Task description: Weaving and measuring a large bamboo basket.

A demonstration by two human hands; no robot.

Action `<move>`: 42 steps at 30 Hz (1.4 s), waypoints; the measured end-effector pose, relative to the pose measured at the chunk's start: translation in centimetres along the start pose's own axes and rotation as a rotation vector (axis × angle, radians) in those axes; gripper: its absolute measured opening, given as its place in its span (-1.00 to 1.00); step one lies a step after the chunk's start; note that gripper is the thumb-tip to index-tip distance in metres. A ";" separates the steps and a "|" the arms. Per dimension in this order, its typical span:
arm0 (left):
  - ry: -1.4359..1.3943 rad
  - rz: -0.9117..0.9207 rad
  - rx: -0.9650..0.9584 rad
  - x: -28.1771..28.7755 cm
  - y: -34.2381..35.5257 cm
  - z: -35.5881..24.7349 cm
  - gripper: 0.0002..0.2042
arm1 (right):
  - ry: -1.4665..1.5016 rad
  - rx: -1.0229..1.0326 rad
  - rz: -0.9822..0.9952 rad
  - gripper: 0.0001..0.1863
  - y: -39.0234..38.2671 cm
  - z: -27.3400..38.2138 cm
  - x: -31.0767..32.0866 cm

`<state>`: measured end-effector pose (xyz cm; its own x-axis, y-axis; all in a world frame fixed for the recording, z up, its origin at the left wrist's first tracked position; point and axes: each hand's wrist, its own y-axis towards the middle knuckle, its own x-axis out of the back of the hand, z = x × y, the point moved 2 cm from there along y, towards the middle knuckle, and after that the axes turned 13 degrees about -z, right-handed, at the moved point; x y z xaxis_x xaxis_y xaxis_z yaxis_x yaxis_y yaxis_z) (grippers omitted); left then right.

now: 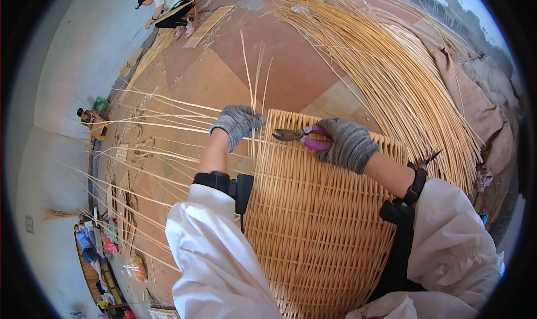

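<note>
A woven wicker panel lies in front of me, with long loose rods sticking out from its left side. At its far left corner, my left hand in a grey glove is closed around thin wicker strands that point away from me. My right hand, gloved too, grips purple-handled pruning shears over the panel's far edge. The shears' blades point left toward my left hand, a little apart from it. My left fingertips are partly hidden by the strands.
A big heap of long wicker rods spreads over the floor at the far right, beside brown cloth. Another person sits on a chair at the far left. A clear bag of orange items stands at the left.
</note>
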<state>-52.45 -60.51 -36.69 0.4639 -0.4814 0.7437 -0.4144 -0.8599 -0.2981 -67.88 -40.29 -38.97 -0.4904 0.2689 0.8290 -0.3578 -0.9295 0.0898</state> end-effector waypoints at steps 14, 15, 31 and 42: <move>-0.049 -0.113 0.008 -0.5 -1.0 0.0 -0.74 | 0.103 -0.163 0.142 -0.47 6.2 -0.3 0.5; -0.066 -0.110 0.019 -0.5 -1.0 0.0 -0.74 | 0.089 -0.133 0.153 -0.48 6.6 -0.3 0.5; -0.176 -0.130 0.048 -0.8 -0.9 0.2 -0.78 | 0.083 -0.127 0.207 -0.52 6.7 -0.4 0.6; -0.155 -0.159 0.044 -1.0 -1.1 0.0 -0.80 | 0.035 -0.270 0.306 -0.49 7.7 0.1 -0.3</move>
<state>-52.41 -59.06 -37.09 0.6367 -0.3569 0.6836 -0.2934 -0.9319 -0.2132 -70.40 -47.51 -38.50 -0.6314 0.0031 0.7755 -0.3848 -0.8694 -0.3099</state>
